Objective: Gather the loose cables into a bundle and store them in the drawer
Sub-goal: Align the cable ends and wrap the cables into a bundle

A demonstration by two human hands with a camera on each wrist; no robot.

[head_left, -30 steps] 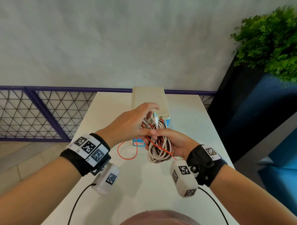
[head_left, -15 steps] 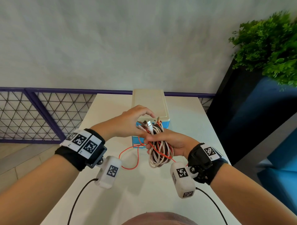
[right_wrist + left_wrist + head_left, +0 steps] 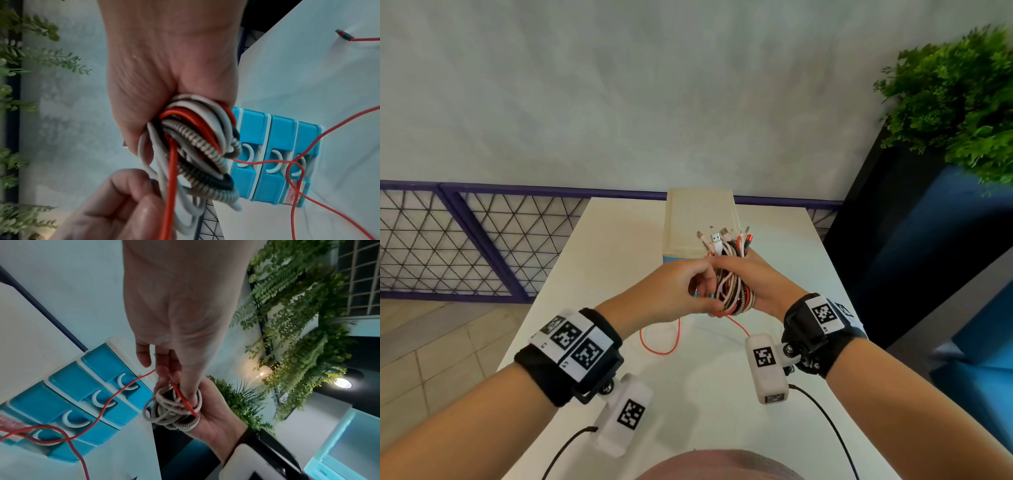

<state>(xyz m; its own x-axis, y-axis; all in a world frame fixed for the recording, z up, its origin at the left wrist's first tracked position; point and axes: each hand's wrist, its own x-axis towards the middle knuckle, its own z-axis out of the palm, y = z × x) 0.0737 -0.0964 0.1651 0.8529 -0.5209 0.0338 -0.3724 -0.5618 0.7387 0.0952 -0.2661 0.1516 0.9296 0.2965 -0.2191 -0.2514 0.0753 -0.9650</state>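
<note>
My right hand [image 3: 751, 279] grips a bundle of coiled cables [image 3: 734, 291], white, striped and red, with several plug ends [image 3: 717, 238] sticking up above it. My left hand [image 3: 707, 286] is at the bundle's left side and pinches the red cable [image 3: 186, 402] that crosses the coils. The loose length of that red cable [image 3: 659, 344] loops on the white table [image 3: 613, 260] below the hands. Just behind stands the drawer unit [image 3: 700, 212], with a beige top and blue drawer fronts [image 3: 82, 395], all closed. The red cable trails across those fronts [image 3: 287, 162].
The red cable's free plug [image 3: 343, 34] lies on the table away from the unit. A purple mesh railing [image 3: 465, 240] runs behind and left of the table. A dark planter with green foliage [image 3: 955, 102] stands on the right.
The bundle has swung from hanging below my right hand to upright with plugs on top, closer to the drawer unit. My left hand dropped from the bundle's top to its side, and the red loop shrank.
</note>
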